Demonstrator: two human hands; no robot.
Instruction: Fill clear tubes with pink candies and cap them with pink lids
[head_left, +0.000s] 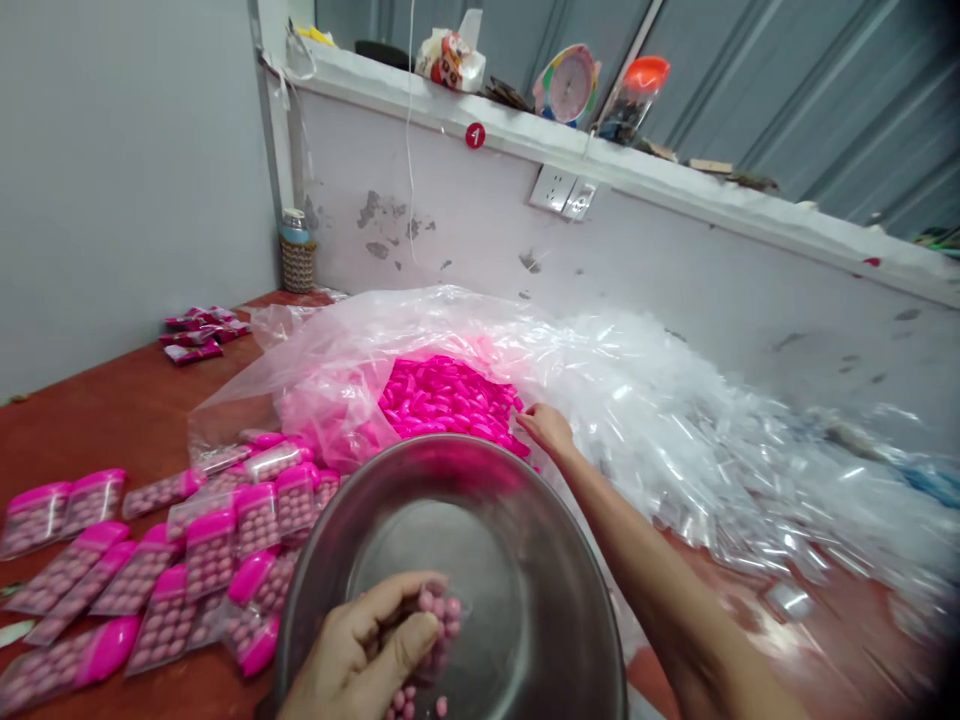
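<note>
My left hand (360, 650) is over a grey metal bowl (525, 600), its fingers closed round a clear container of pink beads (442, 615). A few loose pink beads (403, 700) lie low in the bowl. Beyond the bowl, my right hand (546, 428) touches the right edge of a heap of bright pink caps (450, 395) in an open plastic bag (337, 405). Its fingers are pinched together, and what they hold is too small to make out. Many bead-filled clear containers with pink caps (210, 555) lie left of the bowl.
A large pile of clear empty containers in plastic (675, 430) covers the right side of the red table (90, 400). Small pink packets (199, 332) lie at the back left, near a woven holder (297, 265). A cluttered shelf (420, 95) runs along the wall.
</note>
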